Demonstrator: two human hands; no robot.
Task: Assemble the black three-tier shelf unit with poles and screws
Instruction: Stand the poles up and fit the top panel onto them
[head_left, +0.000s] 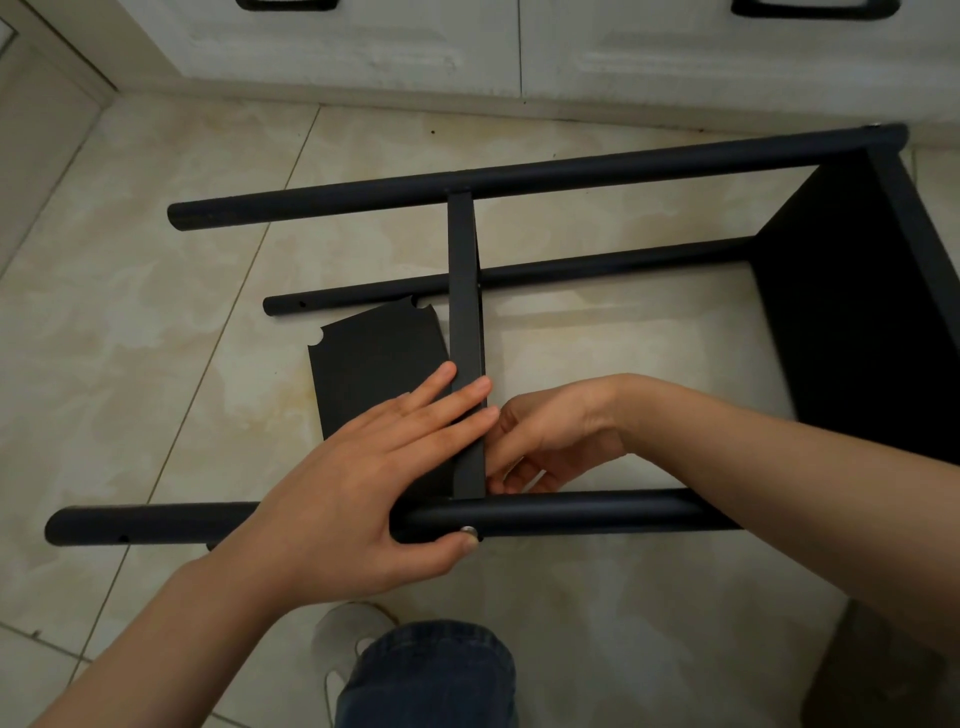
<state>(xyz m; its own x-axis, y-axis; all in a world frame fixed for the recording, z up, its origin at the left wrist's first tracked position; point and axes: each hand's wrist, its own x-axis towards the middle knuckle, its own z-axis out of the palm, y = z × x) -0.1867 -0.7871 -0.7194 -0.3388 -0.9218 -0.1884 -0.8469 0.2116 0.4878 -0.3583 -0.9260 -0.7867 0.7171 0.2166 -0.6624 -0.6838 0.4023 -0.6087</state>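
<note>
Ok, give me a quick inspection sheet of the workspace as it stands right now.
Surface: beige tiled floor, stained.
Job's things: end shelf at the poles' right ends; middle shelf edge-on between far pole and near pole; screw in near pole; loose shelf panel flat on floor.
Clutter: nothing seen.
Hands: left hand fingers straight on middle shelf, thumb at screw; right hand curled against its other side, grip hidden.
Cables: nothing seen.
Surroundings: white cabinet fronts behind; shoe and jeans below.
</note>
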